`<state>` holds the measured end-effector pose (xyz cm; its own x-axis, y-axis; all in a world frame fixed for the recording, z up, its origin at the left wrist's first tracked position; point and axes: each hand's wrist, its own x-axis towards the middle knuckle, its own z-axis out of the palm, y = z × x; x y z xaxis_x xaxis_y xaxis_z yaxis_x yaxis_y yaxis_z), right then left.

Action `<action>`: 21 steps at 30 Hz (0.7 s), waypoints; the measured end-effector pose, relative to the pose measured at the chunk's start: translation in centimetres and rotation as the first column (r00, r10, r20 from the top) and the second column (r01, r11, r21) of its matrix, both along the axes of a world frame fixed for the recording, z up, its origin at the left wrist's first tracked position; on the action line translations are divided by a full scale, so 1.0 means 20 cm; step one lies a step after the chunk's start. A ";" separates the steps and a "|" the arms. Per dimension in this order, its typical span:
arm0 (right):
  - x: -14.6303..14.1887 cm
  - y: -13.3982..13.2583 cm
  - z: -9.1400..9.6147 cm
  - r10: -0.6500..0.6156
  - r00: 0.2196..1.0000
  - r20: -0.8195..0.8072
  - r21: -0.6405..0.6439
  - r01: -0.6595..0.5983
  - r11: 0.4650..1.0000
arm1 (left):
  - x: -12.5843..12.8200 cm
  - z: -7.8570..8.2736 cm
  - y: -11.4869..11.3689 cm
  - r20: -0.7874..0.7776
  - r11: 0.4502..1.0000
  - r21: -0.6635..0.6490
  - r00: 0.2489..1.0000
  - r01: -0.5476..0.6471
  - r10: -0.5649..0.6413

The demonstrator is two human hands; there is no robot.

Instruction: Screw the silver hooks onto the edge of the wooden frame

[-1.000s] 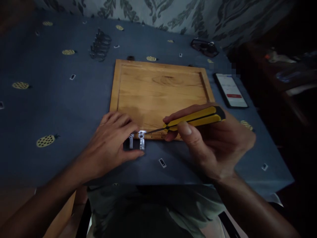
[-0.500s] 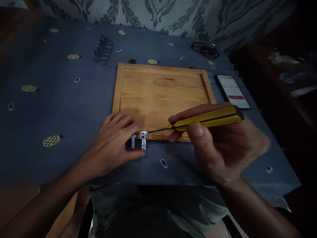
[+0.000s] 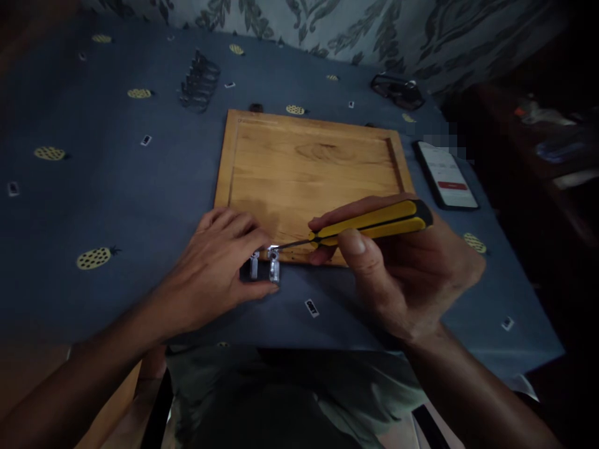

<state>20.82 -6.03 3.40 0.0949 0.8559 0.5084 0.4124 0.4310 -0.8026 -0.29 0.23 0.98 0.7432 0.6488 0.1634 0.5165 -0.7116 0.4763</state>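
Observation:
My right hand [image 3: 397,268] is closed around the yellow and black handle of a screwdriver [image 3: 369,223]. The thin shaft points left, and its tip is at a shiny metal fitting [image 3: 274,265] on the near edge of a wooden panel [image 3: 309,178]. My left hand [image 3: 215,262] grips that fitting, with the thumb below it and the index finger by its upper end. A second metal part shows beside it, partly under the fingers. Whether the tip sits in a screw is too small to tell. The panel lies flat with a raised frame.
A blue tablecloth [image 3: 116,206] with pineapple prints covers the table. To the panel's right lies a phone [image 3: 447,178] with a lit screen. Sunglasses [image 3: 397,92] rest at the back right, and a dark claw-like clip [image 3: 200,83] at the back left. Beyond is a patterned curtain [image 3: 309,25].
My right hand and the screwdriver have moved slightly left, the tip staying at the metal fitting. My left hand keeps its grip. The whole view has shifted a little.

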 end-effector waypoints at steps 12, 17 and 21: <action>0.03 0.04 0.03 0.030 0.981 0.193 0.070 -0.044 0.997 | 0.01 0.02 0.00 -0.043 0.999 -0.041 0.999 -0.013 0.012; 0.01 0.05 0.04 0.018 0.977 0.214 0.085 -0.037 0.996 | 0.01 0.02 0.01 -0.045 0.999 -0.048 0.999 -0.024 0.022; 0.00 0.08 0.05 0.129 0.992 -0.004 -0.065 -0.129 0.989 | 0.01 0.01 0.00 -0.049 0.999 -0.030 0.998 -0.027 0.025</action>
<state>20.86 -4.51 4.50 -0.0186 0.8924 0.4509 0.3564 0.4273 -0.8309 -0.07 0.31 1.17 0.7325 0.6722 0.1072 0.5576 -0.6829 0.4719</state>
